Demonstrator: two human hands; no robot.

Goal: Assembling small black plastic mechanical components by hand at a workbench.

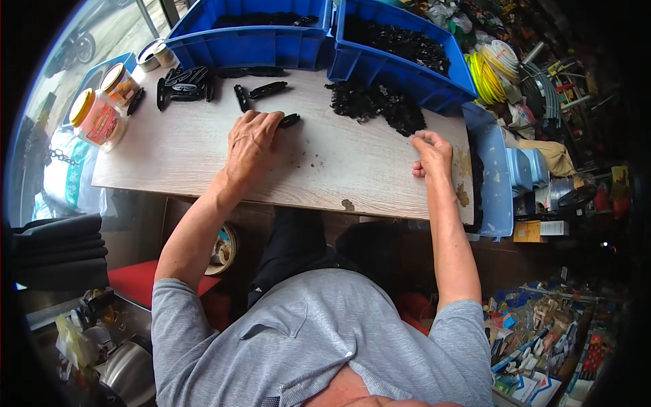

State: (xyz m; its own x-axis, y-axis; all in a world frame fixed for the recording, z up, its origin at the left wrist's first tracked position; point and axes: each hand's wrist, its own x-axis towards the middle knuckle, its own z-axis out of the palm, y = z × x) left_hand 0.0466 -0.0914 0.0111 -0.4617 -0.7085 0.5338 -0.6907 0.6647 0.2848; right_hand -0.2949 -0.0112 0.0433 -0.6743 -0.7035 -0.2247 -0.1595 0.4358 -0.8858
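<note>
Left hand: the left hand [251, 144] lies palm down near the middle of the table [203, 163], fingers curled together over a small black plastic part [289, 120] that pokes out just past the fingertips.
Right hand: the right hand [430, 154] rests near the table's right edge, fingers pinched together; whether anything sits between them cannot be told.
Loose pile: a heap of small black parts [377, 103] lies toward the far right of the table, just beyond the right hand.
Other parts: a few long black pieces [261, 90] lie near the far edge, with a stack of black parts [184, 83] to their left.
Bins: two blue bins [258, 44] [400, 71] stand along the far edge, both holding black parts.
Jars: two yellow-lidded jars [102, 115] stand at the far left corner.
</note>
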